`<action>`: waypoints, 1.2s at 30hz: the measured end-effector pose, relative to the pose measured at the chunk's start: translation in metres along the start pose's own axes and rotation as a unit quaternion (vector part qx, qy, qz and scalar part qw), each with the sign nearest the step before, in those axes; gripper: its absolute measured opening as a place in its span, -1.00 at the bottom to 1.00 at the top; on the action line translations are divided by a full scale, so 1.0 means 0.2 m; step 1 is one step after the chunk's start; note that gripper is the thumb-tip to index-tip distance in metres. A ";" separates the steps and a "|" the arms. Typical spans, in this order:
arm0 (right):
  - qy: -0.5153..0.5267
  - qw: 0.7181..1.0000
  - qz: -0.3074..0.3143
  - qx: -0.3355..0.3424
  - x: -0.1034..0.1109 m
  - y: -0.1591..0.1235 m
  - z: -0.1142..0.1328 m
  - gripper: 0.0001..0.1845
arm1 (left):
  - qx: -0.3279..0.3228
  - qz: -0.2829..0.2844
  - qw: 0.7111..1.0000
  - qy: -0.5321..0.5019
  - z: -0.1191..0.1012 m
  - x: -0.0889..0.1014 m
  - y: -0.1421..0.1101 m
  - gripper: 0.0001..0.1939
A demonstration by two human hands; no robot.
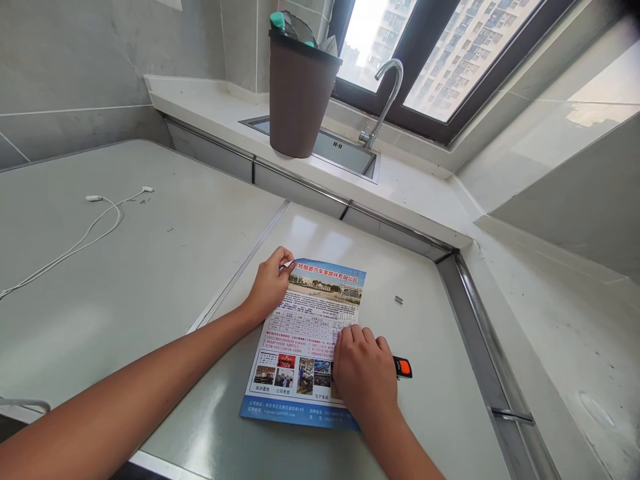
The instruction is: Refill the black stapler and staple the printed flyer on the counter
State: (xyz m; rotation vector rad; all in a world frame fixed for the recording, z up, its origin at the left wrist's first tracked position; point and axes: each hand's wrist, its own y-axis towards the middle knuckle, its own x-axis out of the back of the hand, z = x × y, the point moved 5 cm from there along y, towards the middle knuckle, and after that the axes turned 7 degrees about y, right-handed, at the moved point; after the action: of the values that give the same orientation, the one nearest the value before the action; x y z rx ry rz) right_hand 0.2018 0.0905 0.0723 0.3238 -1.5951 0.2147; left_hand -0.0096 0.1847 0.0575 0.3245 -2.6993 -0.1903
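A printed flyer (305, 320) with a blue border, red heading and small photos lies on the pale table. My left hand (270, 283) pinches its top left corner, which curls up slightly and shows the white back. My right hand (367, 370) rests on the flyer's right side with its fingers curled. From under that hand sticks the end of a black tool with an orange patch (404, 367); the rest of it is hidden, so its kind cannot be made out. A small grey metal piece (399, 300) lies to the right of the flyer.
A white cable (75, 247) lies on the table at left. Behind the table, a brown bin (300, 100) stands at the edge of a sink (350, 150) with a chrome tap (395, 80). A white ledge and tiled wall border the right side.
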 end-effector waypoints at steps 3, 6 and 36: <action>-0.007 1.000 -0.001 0.000 -0.01 0.00 0.00 -0.78 | 0.002 0.001 1.000 -0.004 0.00 0.00 0.00 -0.92; -0.023 1.000 -0.006 0.004 -0.03 0.00 0.01 -0.79 | 0.000 0.003 1.000 -0.008 0.00 0.00 0.00 -0.92; 0.259 0.926 -0.183 -0.206 0.22 -0.20 -0.72 -0.61 | -0.041 0.035 0.999 0.000 0.01 -0.01 0.01 -0.92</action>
State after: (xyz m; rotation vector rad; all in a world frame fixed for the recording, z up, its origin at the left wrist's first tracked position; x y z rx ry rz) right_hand 0.3485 0.0982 0.1204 0.2076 -0.9959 -0.3047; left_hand -0.0090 0.1883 0.0552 0.2050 -2.6894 -0.2794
